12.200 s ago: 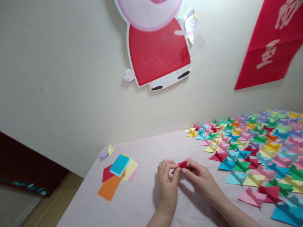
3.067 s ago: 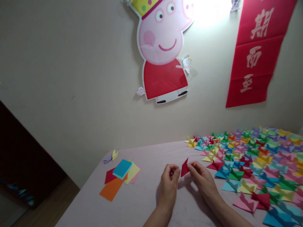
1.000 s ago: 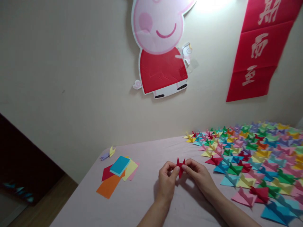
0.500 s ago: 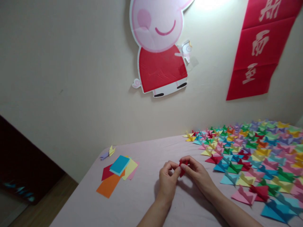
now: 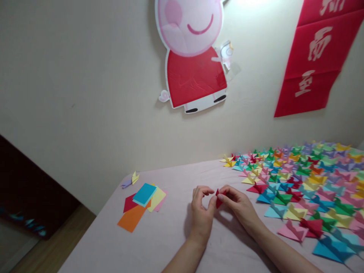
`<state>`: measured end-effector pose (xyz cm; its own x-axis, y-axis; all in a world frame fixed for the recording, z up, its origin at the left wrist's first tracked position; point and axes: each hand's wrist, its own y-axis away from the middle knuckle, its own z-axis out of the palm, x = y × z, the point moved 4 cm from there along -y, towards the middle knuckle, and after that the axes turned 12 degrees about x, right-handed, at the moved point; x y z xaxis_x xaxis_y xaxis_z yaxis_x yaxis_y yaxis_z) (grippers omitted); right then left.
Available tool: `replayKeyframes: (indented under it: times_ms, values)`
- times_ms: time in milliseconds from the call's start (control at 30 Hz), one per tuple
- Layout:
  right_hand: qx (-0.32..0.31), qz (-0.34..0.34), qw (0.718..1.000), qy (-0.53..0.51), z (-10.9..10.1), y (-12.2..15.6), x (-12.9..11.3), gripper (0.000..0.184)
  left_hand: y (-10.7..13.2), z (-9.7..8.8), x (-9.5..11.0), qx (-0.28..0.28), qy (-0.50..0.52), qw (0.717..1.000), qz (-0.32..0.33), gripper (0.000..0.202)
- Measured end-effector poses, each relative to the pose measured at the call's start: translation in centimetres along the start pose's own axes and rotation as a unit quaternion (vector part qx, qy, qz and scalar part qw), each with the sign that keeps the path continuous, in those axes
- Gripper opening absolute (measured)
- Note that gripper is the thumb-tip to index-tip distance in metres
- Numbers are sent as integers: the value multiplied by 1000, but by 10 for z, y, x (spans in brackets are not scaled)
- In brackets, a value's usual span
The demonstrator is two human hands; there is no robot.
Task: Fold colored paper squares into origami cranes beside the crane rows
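Observation:
A small folded red paper [image 5: 218, 200] is pinched between the thumb and fingers of my right hand [image 5: 237, 203], just above the pale cloth. My left hand [image 5: 202, 208] is close on the paper's left side. Its thumb and forefinger stand apart, with the thumb tip at the paper's edge; whether it touches I cannot tell. The red piece comes to a point at the top, and my right fingers cover part of it. To the right of my hands, many folded paper cranes [image 5: 295, 212] in mixed colours stand in rows.
Loose paper sheets, a blue one [image 5: 145, 194] and an orange one [image 5: 131, 218] among them, lie at the left. A yellow folded piece [image 5: 135, 177] and a purple one rest near the table's [image 5: 110, 246] back left corner. Behind is the wall [image 5: 113, 94].
My left thumb and forefinger have parted from their pinch at the red paper. My right hand keeps hold of it. The view has shifted slightly.

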<state>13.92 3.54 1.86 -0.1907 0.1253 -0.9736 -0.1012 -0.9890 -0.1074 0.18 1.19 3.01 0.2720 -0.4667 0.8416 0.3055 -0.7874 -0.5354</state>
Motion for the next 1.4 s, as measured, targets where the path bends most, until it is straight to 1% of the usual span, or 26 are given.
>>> replayKeyframes:
  times_ms: [200,433,567,700,833,933,1100,1267,1400]
  values:
    - [-11,2,1000,5,1,2,-2,38,1,0,0,-5,-2,1000,-4,8]
    - [-4,-14,1000,20,1,0,-3,41,1,1,-1,-18,12,1000,-15,5]
    - [-1,-23,1000,21,-1,0,1,37,1,1,1,-28,10,999,-20,6]
    - [14,-70,996,48,-4,0,0,30,1,0,3,-43,2,999,-22,5]
    - [17,-124,989,85,-3,3,-5,22,-1,-1,4,-34,10,999,-12,4]
    - [9,-144,985,99,-3,5,-8,19,-2,-1,3,-26,23,999,-6,7]
    - [-5,-177,978,110,-2,6,-11,16,-2,-1,0,-21,26,999,-15,11]
    - [-15,-222,966,133,0,8,-16,13,-2,-3,-1,0,0,1000,-19,12]
    - [-24,-256,955,150,2,11,-18,12,-2,-4,-1,8,-19,1000,-7,12]
